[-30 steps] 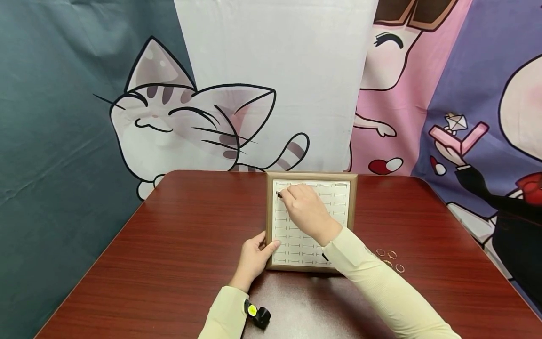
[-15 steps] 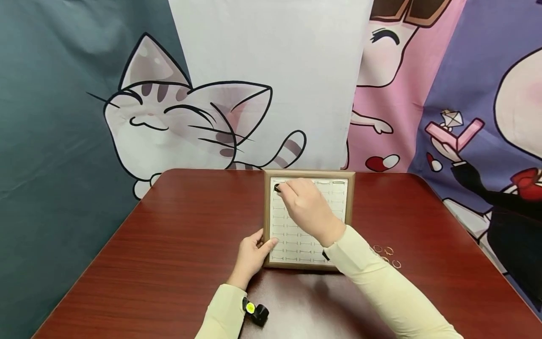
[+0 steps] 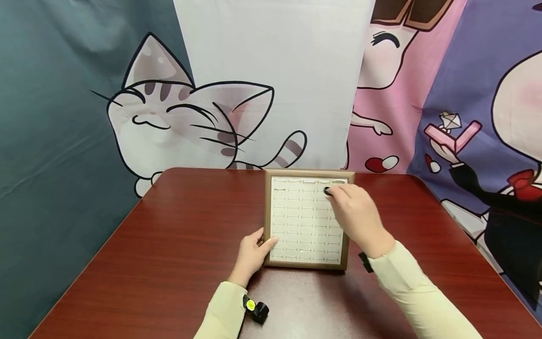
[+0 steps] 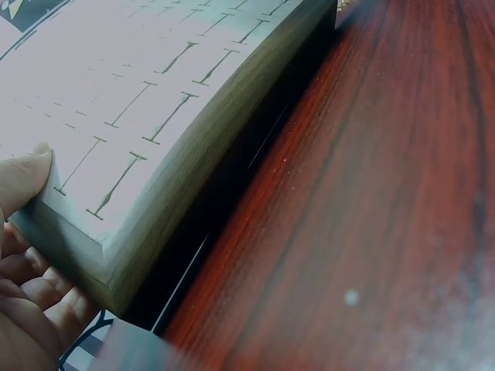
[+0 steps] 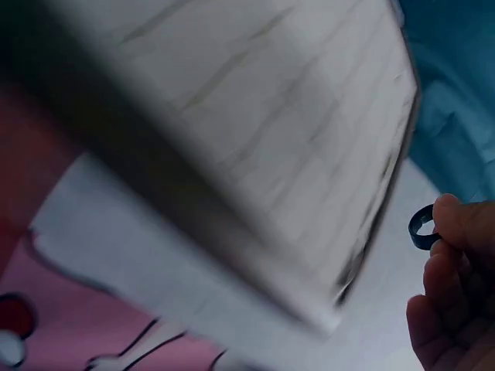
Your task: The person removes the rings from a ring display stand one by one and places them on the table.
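Note:
A ring display board stands on the table, a white pad with rows of short slits in a wooden frame. My left hand grips its lower left edge, thumb on the front; the left wrist view shows the fingers behind it. Between thumb and fingertips my right hand pinches a black ring, in front of the pad's upper right. In the right wrist view the ring is off the board. One top-right slit looks wider than the others.
The dark red table spreads round the board. A cloth with cartoon drawings hangs behind it. A small black wrist camera sits on the left cuff.
My right hand has moved right across the board with the black ring, from the pad's upper left. The loose rings on the table at right are now out of sight. The left hand keeps its grip.

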Motion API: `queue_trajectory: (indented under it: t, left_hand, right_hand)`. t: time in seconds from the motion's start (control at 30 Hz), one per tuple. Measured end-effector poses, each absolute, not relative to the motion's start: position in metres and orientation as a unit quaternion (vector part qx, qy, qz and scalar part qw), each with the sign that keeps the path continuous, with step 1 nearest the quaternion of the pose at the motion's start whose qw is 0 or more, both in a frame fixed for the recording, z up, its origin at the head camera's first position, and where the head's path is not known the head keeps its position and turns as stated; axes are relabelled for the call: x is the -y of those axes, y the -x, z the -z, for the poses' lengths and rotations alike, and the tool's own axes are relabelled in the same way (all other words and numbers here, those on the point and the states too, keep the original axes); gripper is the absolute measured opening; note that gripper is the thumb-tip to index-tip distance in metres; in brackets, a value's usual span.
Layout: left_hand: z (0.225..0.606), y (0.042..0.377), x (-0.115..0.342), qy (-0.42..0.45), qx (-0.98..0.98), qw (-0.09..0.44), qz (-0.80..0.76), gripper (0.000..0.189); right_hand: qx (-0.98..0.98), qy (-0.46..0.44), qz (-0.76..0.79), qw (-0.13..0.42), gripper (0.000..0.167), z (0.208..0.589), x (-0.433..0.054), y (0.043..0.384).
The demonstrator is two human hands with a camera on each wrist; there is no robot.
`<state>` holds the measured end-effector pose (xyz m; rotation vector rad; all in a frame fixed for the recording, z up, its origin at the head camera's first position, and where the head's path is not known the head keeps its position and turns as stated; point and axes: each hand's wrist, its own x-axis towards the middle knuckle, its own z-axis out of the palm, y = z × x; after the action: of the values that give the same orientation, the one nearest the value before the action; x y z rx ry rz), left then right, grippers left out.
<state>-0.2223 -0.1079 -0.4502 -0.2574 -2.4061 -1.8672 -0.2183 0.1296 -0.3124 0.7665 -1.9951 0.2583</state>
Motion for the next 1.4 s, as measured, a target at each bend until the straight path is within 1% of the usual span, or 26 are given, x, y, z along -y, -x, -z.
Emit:
queue_trajectory:
  t: [0.2, 0.33, 0.4, 0.53, 0.8, 1.0, 1.1, 1.23, 1.4]
  left_hand:
    - [0.452, 0.222, 0.108, 0.088, 0.787, 0.048, 0.608, 0.043]
    - [0.451, 0.223, 0.108, 0.088, 0.788, 0.048, 0.608, 0.044]
    - [0.451, 0.223, 0.108, 0.087, 0.790, 0.049, 0.605, 0.044]
    - [0.450, 0.223, 0.107, 0.082, 0.793, 0.050, 0.601, 0.043]
    - [0.450, 0.223, 0.107, 0.085, 0.794, 0.056, 0.600, 0.042]
    - [0.451, 0.221, 0.108, 0.082, 0.799, 0.058, 0.593, 0.043]
    - [0.451, 0.221, 0.109, 0.085, 0.797, 0.060, 0.595, 0.043]
    - [0.451, 0.222, 0.108, 0.090, 0.795, 0.059, 0.596, 0.042]
    - [0.451, 0.222, 0.107, 0.085, 0.794, 0.057, 0.600, 0.042]
  right_hand:
    - [0.842, -0.247, -0.094, 0.471, 0.017, 0.328, -0.173, 0.209]
    - [0.865, -0.202, -0.085, 0.452, 0.016, 0.338, -0.197, 0.199]
    - [0.879, -0.180, -0.086, 0.433, 0.015, 0.343, -0.207, 0.192]
    - [0.913, -0.133, -0.087, 0.377, 0.011, 0.354, -0.222, 0.178]
    - [0.969, -0.054, -0.099, 0.221, 0.003, 0.370, -0.242, 0.159]
    - [0.989, -0.032, -0.102, 0.103, 0.005, 0.379, -0.252, 0.153]
    - [0.993, -0.031, -0.102, 0.055, 0.009, 0.384, -0.255, 0.152]
    - [0.995, -0.022, -0.101, 0.005, 0.012, 0.392, -0.260, 0.150]
    - [0.994, -0.023, -0.105, -0.023, 0.013, 0.400, -0.265, 0.149]
